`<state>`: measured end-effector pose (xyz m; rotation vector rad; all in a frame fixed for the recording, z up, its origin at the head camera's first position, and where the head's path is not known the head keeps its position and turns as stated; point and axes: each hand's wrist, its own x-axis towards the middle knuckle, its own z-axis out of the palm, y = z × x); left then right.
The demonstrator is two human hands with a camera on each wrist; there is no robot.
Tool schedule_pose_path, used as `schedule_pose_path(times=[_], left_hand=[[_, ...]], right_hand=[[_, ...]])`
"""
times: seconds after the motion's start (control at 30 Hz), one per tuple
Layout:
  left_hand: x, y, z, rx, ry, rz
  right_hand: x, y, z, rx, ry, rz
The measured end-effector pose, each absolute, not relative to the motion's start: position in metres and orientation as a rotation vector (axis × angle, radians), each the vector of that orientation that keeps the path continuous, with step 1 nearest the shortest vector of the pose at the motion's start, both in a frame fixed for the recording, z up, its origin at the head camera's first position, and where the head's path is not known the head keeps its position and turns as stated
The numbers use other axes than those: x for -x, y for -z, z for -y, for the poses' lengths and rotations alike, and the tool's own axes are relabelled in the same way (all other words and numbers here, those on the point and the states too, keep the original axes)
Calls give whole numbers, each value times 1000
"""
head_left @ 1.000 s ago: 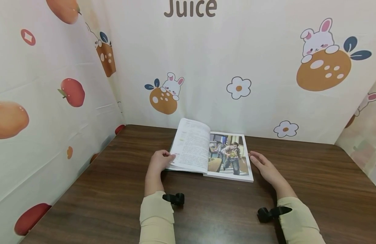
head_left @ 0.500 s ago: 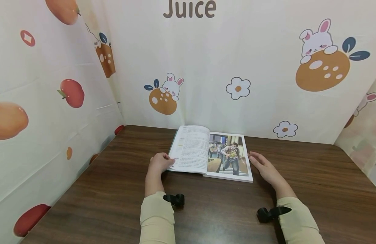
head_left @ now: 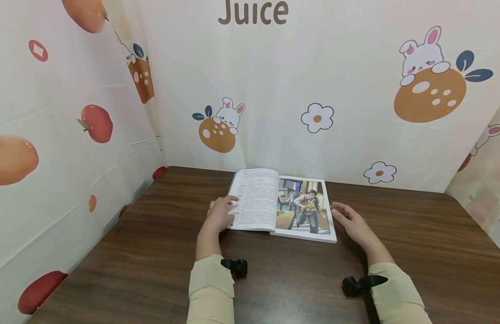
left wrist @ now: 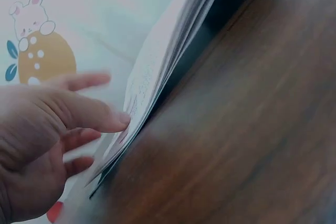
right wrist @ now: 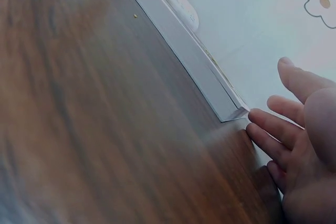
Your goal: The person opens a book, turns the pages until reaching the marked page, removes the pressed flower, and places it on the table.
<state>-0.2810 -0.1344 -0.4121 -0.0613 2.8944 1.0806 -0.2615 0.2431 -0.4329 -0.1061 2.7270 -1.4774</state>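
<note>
An open book (head_left: 254, 200) lies on the brown table, with printed text on its left page and a colour picture of a running figure on the right page (head_left: 304, 207). My left hand (head_left: 220, 215) is at the left page's outer edge, fingers reaching over the paper. In the left wrist view the thumb (left wrist: 113, 119) lies against the page near its edge, the other fingers spread apart and slightly blurred. Beside the book's right edge rests my right hand (head_left: 352, 223), fingers loosely extended. The right wrist view has its fingertips right at the corner of the page block (right wrist: 184, 51).
The dark wooden table (head_left: 290, 279) extends around the book. A pale curtain (head_left: 274, 81) with printed rabbits, fruit and flowers stands behind it, and another printed sheet (head_left: 63, 157) runs along the left side. Black camera mounts (head_left: 235, 267) sit on both wrists.
The left page, raised and tilted a second ago, has come down flat. My left hand has loosened from its edge and shifted slightly right over the page. The right hand stays put.
</note>
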Motion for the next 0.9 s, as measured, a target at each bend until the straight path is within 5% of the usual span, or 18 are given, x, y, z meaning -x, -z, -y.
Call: schedule_pose_path(times=[0.37, 0.7, 0.9], left_hand=[[282, 415, 130, 61, -1191, -2830], [278, 414, 126, 127, -1255, -2784], [283, 414, 127, 144, -1266, -2820]], right_hand=[[276, 437, -236, 151, 1367, -2904], [287, 438, -216, -327, 1301, -2978], [289, 434, -210, -336, 1223, -3046]])
